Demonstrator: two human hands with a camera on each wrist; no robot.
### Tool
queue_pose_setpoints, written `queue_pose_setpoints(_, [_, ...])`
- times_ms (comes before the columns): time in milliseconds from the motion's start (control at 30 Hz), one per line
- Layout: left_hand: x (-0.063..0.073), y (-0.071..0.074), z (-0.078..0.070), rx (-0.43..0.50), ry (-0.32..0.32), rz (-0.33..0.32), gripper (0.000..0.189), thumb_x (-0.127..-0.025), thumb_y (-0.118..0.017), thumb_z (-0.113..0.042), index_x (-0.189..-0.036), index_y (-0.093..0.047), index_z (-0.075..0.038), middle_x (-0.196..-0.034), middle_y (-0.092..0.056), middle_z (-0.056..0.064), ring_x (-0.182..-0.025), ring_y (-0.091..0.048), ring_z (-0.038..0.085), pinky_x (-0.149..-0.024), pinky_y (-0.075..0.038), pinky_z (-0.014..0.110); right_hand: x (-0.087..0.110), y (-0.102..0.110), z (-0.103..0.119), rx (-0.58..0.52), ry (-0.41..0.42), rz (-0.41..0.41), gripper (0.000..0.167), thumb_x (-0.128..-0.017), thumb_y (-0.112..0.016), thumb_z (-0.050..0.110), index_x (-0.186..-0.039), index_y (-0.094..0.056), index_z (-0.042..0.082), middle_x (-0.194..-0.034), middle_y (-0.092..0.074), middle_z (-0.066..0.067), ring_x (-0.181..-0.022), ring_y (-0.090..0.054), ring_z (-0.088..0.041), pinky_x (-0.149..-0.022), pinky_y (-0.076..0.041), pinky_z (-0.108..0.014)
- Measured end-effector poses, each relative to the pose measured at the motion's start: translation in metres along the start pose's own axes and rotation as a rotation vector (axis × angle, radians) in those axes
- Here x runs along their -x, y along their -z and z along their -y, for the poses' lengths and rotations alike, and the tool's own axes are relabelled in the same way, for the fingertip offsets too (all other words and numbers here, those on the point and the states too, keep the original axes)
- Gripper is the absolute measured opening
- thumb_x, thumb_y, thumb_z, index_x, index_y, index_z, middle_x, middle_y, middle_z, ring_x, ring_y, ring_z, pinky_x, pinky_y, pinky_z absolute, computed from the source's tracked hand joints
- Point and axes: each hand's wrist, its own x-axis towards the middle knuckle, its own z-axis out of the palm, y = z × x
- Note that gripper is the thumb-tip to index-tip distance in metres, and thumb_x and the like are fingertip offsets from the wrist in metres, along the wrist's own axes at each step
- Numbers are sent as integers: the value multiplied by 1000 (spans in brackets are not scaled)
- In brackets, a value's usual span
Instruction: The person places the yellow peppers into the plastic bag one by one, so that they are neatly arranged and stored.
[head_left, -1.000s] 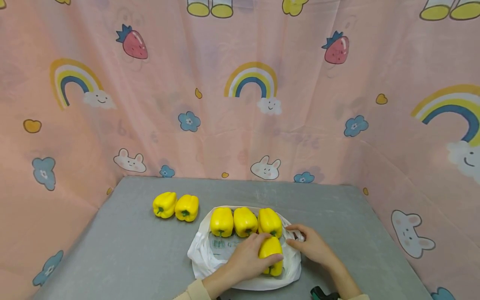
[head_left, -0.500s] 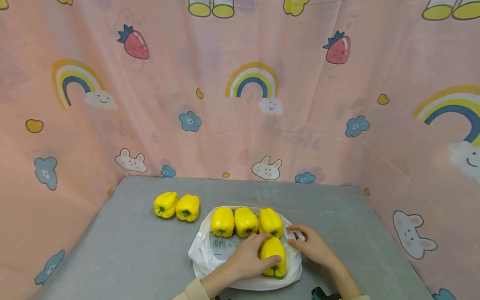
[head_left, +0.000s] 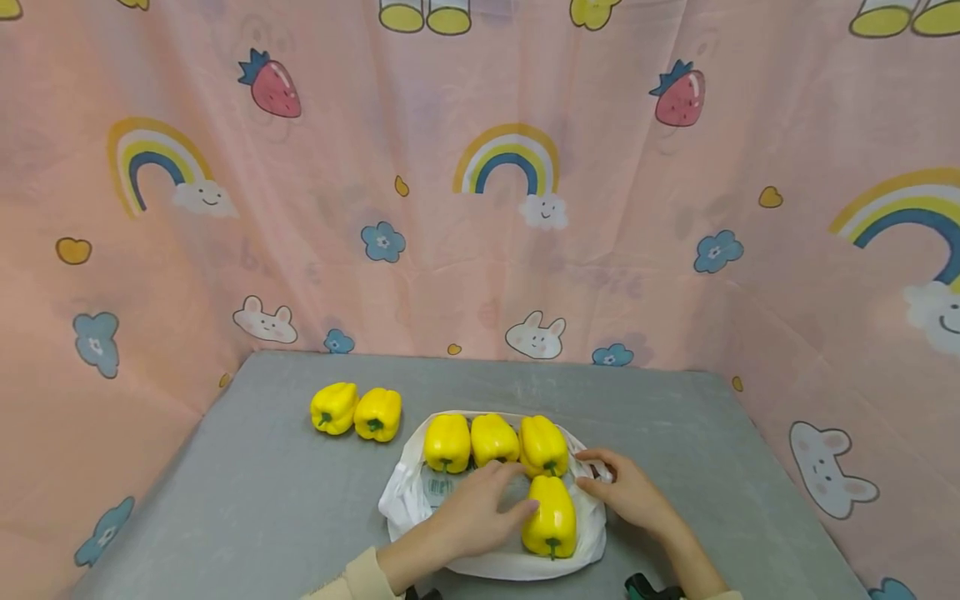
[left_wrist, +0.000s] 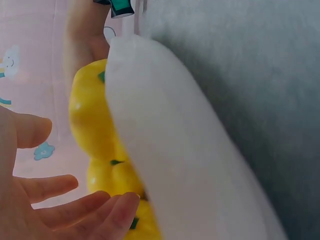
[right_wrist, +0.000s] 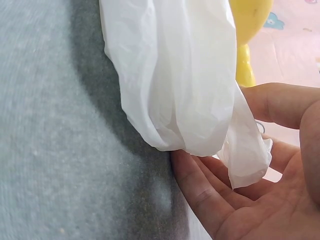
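Note:
A white plastic bag (head_left: 408, 504) lies opened out on the table with several yellow bell peppers in it. Three peppers (head_left: 494, 439) form a row at its far side; one more bell pepper (head_left: 551, 518) sits in front, stem towards me. My left hand (head_left: 480, 508) is just left of this front pepper, fingers spread and holding nothing; its thumb tip overlaps the pepper's edge in the head view. With my right hand (head_left: 630, 492) I hold the bag's right rim, thumb at the inside and fingers under the outer folds (right_wrist: 200, 120).
Two more yellow bell peppers (head_left: 356, 412) stand side by side on the grey table (head_left: 262, 500), left of the bag and further back. Behind the table hangs a pink patterned curtain (head_left: 420, 292). Part of a dark device (head_left: 648, 587) shows at my right wrist.
My left hand has let go of the front bell pepper and drawn back to the left. That pepper has shifted slightly right and now stands by itself. The right hand stays at the rim.

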Motion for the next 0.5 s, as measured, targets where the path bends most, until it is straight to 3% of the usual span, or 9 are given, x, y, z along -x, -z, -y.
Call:
queue_pose_setpoints(233, [3, 15, -3, -32, 5, 12, 54, -103, -54, -48, -141, -58, -11, -138, -60, 3, -126, -56, 19, -102, -49, 43, 0, -1, 0, 5, -8, -2, 41, -94, -74, 30, -129, -67, 8, -134, -62, -14, -125, -54, -38, -101, -43, -65])
queue_pose_setpoints(500, [7, 36, -5, -69, -32, -46, 43, -103, -59, -39, -132, -64, -8, -126, -66, 8, -113, -63, 22, -92, -54, 37, 0, -1, 1, 16, -1, -4, 41, -94, -73, 30, -128, -67, 8, -133, -63, -14, -123, -55, -38, -101, -44, -64])
